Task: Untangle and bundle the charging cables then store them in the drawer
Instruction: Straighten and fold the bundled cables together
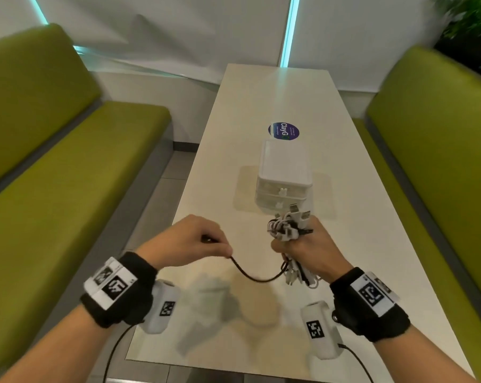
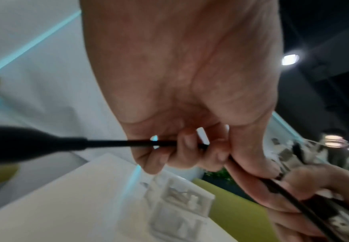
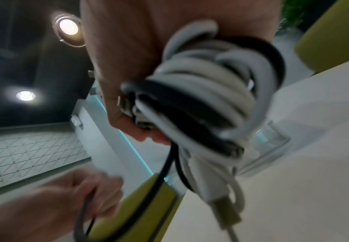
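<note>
My right hand grips a bundle of white and black charging cables, held upright above the table; plug ends stick out at the top and loops hang below the fist. In the right wrist view the cable bundle fills the palm. A single black cable sags from the bundle to my left hand, which pinches it between thumb and fingers. In the left wrist view the black cable runs through the curled fingers, its plug end at the left. A small white drawer unit stands just beyond the bundle, both drawers closed.
The long white table carries a round blue sticker behind the drawer unit. Green bench seats flank the table on both sides. A plant stands at the far right corner.
</note>
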### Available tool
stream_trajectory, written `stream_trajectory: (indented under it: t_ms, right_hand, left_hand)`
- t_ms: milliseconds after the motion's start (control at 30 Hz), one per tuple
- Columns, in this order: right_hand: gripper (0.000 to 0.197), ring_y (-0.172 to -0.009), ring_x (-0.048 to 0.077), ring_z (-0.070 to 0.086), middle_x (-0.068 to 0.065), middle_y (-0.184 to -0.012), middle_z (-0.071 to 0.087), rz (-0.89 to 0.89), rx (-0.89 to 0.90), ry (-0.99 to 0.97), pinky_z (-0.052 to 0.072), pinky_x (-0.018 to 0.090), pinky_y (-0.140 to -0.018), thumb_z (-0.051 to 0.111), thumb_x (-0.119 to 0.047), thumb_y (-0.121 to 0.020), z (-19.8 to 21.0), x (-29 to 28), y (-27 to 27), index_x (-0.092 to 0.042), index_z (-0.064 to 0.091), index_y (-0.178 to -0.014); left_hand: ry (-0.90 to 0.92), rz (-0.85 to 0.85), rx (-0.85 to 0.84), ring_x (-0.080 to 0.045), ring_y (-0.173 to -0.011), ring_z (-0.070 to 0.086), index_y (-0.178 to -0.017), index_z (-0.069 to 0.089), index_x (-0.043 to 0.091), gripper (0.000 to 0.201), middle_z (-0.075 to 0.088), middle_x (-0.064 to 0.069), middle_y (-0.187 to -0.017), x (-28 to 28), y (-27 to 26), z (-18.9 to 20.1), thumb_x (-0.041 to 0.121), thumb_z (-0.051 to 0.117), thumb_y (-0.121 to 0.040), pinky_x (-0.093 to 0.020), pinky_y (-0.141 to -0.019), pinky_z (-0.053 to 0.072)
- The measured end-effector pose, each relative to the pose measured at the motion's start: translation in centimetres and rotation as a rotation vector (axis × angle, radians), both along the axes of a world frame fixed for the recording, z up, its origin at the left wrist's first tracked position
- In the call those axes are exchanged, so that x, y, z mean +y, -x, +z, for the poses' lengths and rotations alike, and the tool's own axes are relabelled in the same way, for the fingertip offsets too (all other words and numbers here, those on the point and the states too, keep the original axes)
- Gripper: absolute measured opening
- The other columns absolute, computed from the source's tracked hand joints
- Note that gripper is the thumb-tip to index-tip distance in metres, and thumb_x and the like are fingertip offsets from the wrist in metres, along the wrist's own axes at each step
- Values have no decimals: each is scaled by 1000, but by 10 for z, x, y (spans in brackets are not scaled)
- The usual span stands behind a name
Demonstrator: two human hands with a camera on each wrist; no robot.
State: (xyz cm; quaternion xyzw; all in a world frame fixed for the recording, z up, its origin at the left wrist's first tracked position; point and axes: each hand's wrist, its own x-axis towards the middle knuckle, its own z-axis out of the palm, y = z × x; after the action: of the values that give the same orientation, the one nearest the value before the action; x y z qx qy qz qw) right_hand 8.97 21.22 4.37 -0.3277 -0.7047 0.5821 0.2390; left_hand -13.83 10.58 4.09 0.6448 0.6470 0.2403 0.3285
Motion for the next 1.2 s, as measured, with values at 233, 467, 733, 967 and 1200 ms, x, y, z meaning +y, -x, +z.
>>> stream_trajectory:
  t_ms: [233,467,733,967,1200]
  right_hand:
    - [20,-63,36,61,27,-75,61,-57,191,408,55,38,-61,73,2,-71,-13,-10,7,11,62,-85]
    - [16,-60,21,61,11,-70,60,-12,248,722,55,31,-57,71,-13,-80,-13,-13,1,-1,72,-90]
    - [15,-67,25,59,15,-72,55,36,129,610,56,33,-61,69,-8,-83,-9,-5,-7,-3,63,-71]
    - [17,-71,26,64,16,-72,57,121,63,485,54,33,-60,70,-8,-83,-5,-1,-12,-7,66,-66]
    - [9,-72,25,67,16,-77,66,48,70,412,54,30,-64,71,-3,-80,-9,-2,-13,2,67,-86]
  left_hand:
    - [-358,48,12,-7,-68,51,-79,68,29,16,56,11,-69,26,-42,-1,37,80,-73,-13,-62,33]
    - [-588,163,-57,-2,-68,50,-76,63,22,21,53,17,-72,30,-62,-22,36,77,-70,-16,-64,34]
    - [-399,135,45,-9,-69,47,-80,38,40,47,50,14,-72,47,-64,-24,29,82,-69,-23,-62,41]
    - [-410,38,146,-7,-57,43,-74,46,28,39,44,15,-60,49,-61,-18,27,84,-67,-17,-54,36]
    - [-318,60,125,-5,-52,45,-63,56,25,34,48,15,-52,53,-41,-9,41,85,-63,-17,-52,35]
